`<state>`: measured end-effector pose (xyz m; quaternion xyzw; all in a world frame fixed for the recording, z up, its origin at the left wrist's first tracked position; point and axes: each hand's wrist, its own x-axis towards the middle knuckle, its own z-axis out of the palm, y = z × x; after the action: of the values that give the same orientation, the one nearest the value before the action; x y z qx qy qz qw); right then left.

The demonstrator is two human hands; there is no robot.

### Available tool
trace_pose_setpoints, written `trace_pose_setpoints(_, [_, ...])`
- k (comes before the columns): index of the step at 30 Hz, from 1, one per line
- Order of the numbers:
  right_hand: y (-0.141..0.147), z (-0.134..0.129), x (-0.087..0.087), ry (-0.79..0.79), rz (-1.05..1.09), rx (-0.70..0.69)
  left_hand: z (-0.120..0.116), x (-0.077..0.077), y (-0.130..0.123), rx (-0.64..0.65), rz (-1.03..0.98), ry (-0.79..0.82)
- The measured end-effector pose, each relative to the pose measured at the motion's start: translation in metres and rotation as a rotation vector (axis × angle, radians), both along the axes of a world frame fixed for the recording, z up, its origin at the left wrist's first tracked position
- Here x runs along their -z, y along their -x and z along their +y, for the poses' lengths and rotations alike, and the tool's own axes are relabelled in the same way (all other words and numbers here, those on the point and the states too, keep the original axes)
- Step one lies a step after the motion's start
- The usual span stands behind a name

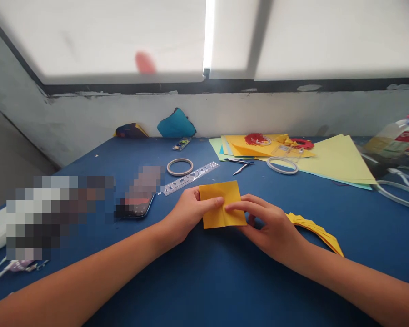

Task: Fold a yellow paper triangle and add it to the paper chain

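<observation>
A small square of yellow paper is held up above the blue table, with faint creases meeting near its middle. My left hand grips its left side, the thumb lying across the front and the other fingers mostly hidden behind. At the right edge my right hand holds the sheet, its index finger resting on the front near the centre and its thumb low at the corner. Behind my right wrist lies a folded yellow paper strip, curved like an arc.
A clear stencil ruler, a tape roll, a compass and another ring lie beyond the hands. Coloured sheets are at the back right. A partly blurred phone lies left; white cables run at far right.
</observation>
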<state>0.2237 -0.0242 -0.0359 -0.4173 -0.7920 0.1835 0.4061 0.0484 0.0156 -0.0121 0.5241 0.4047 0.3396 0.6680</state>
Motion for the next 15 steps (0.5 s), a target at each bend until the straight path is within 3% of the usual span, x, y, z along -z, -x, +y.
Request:
trace_pose_setpoints(7, [0.002,0.000,-0.008,0.055,0.191,0.122,-0.008,-0.007,-0.005,0.032,0.052,-0.076])
trace_pose_setpoints(10, [0.000,0.001,-0.008,-0.107,0.111,0.122,-0.011,-0.008,-0.006,0.070,0.049,-0.055])
trace_pose_setpoints(15, [-0.004,-0.001,-0.012,-0.482,-0.191,0.026,-0.011,-0.003,-0.004,0.020,-0.008,0.004])
